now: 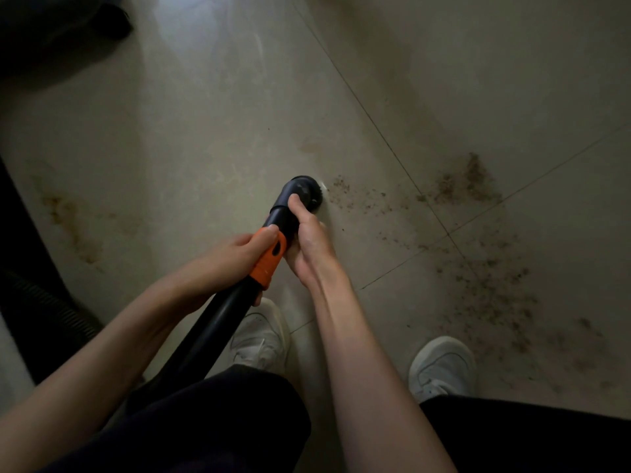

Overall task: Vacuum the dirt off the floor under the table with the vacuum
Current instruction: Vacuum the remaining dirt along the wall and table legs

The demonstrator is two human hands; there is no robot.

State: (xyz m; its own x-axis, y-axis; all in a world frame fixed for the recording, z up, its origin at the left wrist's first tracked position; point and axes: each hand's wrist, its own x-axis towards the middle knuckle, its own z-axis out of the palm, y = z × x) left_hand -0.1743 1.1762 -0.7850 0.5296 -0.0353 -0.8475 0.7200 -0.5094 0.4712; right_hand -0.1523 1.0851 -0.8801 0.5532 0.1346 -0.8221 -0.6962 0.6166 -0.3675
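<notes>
A black vacuum wand with an orange collar slants up from the lower left to a round black brush nozzle near the tiled floor. My left hand grips the wand at the orange collar. Just ahead of it, my right hand holds the black nozzle neck, thumb on top. Brown dirt lies scattered right of the nozzle, with a denser patch farther right and more crumbs toward the lower right.
My two white shoes stand on the floor below the hands. A ribbed black hose and dark shapes line the left edge. A dark object sits at the top left. Brownish stains mark the left tiles.
</notes>
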